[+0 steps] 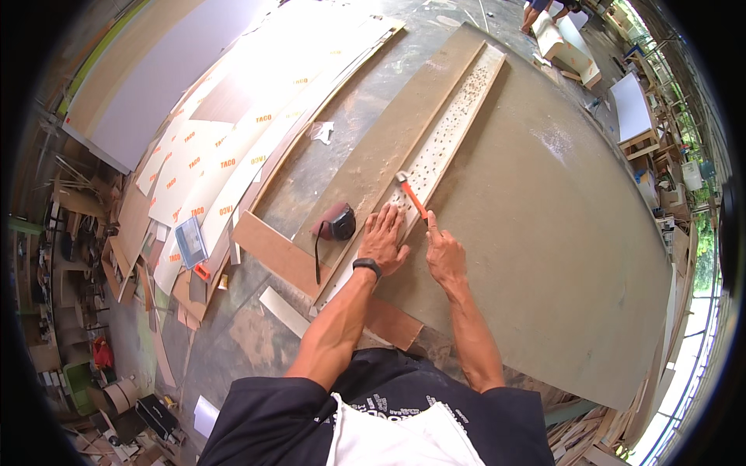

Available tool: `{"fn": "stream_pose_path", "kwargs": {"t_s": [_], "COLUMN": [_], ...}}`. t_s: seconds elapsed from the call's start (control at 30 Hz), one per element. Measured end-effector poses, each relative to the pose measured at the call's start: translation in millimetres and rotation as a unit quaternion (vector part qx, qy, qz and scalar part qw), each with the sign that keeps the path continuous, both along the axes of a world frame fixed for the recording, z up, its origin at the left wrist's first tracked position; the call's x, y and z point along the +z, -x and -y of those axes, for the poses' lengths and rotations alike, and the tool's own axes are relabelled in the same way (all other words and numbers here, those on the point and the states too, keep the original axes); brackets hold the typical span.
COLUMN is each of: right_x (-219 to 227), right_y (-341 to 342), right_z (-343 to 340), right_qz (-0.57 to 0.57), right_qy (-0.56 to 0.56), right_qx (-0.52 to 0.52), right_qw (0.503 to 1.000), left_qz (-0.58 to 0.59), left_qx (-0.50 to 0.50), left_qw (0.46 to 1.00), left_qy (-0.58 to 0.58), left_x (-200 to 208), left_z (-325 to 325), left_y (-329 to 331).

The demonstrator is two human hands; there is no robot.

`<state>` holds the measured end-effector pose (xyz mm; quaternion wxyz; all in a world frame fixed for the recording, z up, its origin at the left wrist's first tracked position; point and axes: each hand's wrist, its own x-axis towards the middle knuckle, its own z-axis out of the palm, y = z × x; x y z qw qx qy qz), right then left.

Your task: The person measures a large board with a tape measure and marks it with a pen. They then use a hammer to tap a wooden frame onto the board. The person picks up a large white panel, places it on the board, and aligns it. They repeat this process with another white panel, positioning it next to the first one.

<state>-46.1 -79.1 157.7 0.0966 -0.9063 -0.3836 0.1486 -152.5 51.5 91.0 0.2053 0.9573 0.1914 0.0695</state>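
A long, narrow wooden channel (464, 93) runs diagonally away from me, its white inner face covered with many small dark specks too small to make out. My left hand (381, 241) lies flat on its near part, fingers stretched out, a dark band on the wrist. In my right hand (445, 252) is a hammer (413, 196) with an orange handle, gripped near its lower end. The hammer's head is over the channel, just beyond my left fingertips; whether it touches cannot be told. Left of my left hand sits a rounded black and dark red object (339, 222) with a thin dark strap.
A wide brownish-grey board (559, 202) lies under and right of the channel. White printed sheets (202, 171) are stacked at left, with a clear plastic box (190, 241) on their near edge. Wood offcuts (284, 311) lie nearby. Far right, another person (536, 15) bends by white panels.
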Motion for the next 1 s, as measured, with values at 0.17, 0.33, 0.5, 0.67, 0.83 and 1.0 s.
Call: {"fn": "stream_pose_path", "kwargs": {"t_s": [0.17,0.33,0.5,0.67,0.83,1.0], "right_x": [10,14,-57,23,-38,-23], "right_y": [-6,-15,-37,-37,-40,-48], "right_z": [8,-1,16,-1,5,10], "right_qz": [0.059,0.091,0.065,0.000,0.136,0.003], "right_qy": [-0.263,-0.493,-0.102,-0.316,-0.409,-0.111], "right_qx": [-0.044,-0.154,-0.078,-0.168,-0.123,-0.107], "right_qw": [0.962,0.851,0.990,0.934,0.894,0.988], "left_qz": [-0.019,-0.030,-0.018,-0.013,-0.007,-0.011], "left_qx": [0.008,0.013,0.003,0.013,0.007,0.012], "left_qw": [1.000,0.999,1.000,0.999,0.999,0.999], "left_qy": [0.012,0.023,0.022,0.027,0.038,0.028], "left_x": [3,4,6,3,7,7], "left_z": [3,2,3,-1,2,-3], "left_y": [1,0,-2,0,-3,-5]}}
